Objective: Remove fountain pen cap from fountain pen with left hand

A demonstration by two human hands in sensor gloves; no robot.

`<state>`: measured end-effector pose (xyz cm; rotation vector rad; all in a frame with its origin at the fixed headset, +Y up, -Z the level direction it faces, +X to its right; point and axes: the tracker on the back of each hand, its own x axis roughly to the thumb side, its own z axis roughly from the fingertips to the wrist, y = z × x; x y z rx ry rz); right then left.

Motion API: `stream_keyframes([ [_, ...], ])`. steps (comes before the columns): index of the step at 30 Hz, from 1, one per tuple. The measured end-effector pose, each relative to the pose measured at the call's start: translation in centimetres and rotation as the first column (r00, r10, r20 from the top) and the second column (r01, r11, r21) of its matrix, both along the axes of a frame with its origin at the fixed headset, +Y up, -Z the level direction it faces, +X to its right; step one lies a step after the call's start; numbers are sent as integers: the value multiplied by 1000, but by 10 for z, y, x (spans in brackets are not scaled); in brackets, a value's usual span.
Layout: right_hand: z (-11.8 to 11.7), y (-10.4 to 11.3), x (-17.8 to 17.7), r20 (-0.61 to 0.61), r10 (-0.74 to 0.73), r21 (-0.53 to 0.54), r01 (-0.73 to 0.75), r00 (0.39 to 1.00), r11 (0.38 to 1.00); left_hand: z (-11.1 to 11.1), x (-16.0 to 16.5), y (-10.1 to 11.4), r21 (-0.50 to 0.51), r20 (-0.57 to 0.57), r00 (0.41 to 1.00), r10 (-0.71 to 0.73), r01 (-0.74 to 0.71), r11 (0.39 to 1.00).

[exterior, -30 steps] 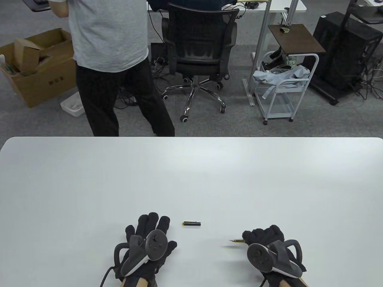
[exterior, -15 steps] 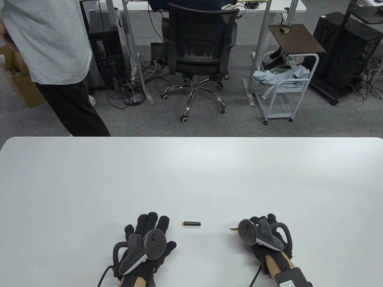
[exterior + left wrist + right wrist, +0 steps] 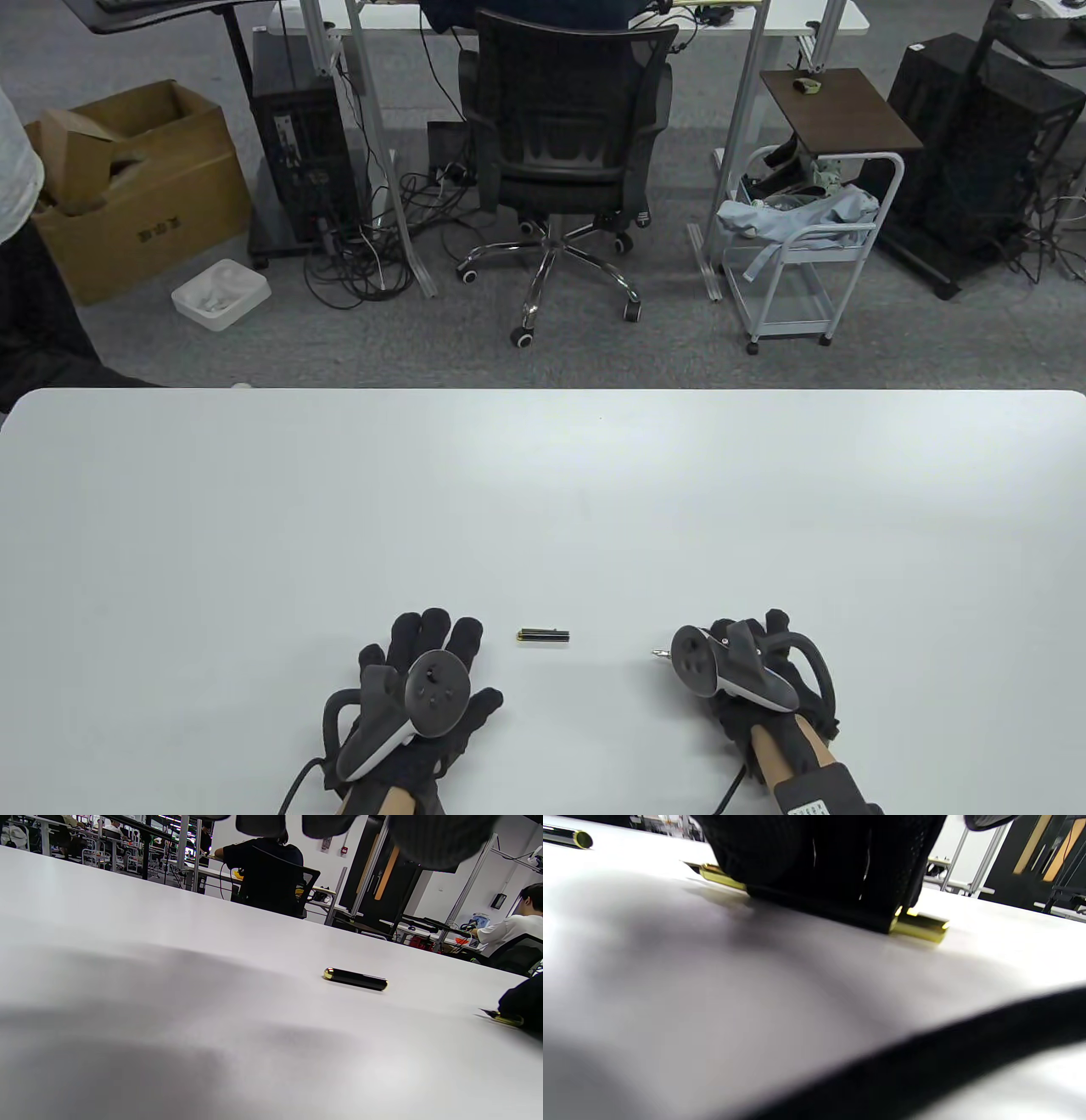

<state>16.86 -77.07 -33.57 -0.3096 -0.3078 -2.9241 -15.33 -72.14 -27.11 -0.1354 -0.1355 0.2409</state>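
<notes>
The black and gold pen cap (image 3: 543,635) lies alone on the white table (image 3: 543,492), between the hands; it also shows in the left wrist view (image 3: 355,979). My left hand (image 3: 428,671) rests flat on the table, fingers spread and empty, just left of the cap. My right hand (image 3: 747,662) holds the uncapped fountain pen (image 3: 660,654) low on the table, nib pointing left. In the right wrist view the fingers (image 3: 831,861) cover the barrel, with the gold nib section (image 3: 719,876) and gold rear end (image 3: 920,926) sticking out.
An office chair (image 3: 564,144), a white cart (image 3: 797,246), a cardboard box (image 3: 136,187) and desks stand on the floor beyond the table's far edge. A person stands at the far left edge (image 3: 21,280).
My right hand has carried the pen forward and down to the table, the wrist turning inward. The left hand and the cap have stayed put. The bystander has walked off to the left.
</notes>
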Motion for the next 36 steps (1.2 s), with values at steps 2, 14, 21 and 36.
stream_keyframes([
  [2,6,17,0,-11,-13,39,13,1000,999,0,-3,-3,-22,-13,1000,22,-22,1000],
  [14,75,103,34,-20,-225,197,225,974,954,-6,-5,-5,-18,-28,999,-27,27,999],
  [21,94,68,57,35,-270,142,263,962,954,-6,-2,-6,-20,-23,999,-34,34,999],
  [36,82,25,94,232,-334,-77,360,914,930,-6,0,-7,-29,-18,998,-58,57,998],
])
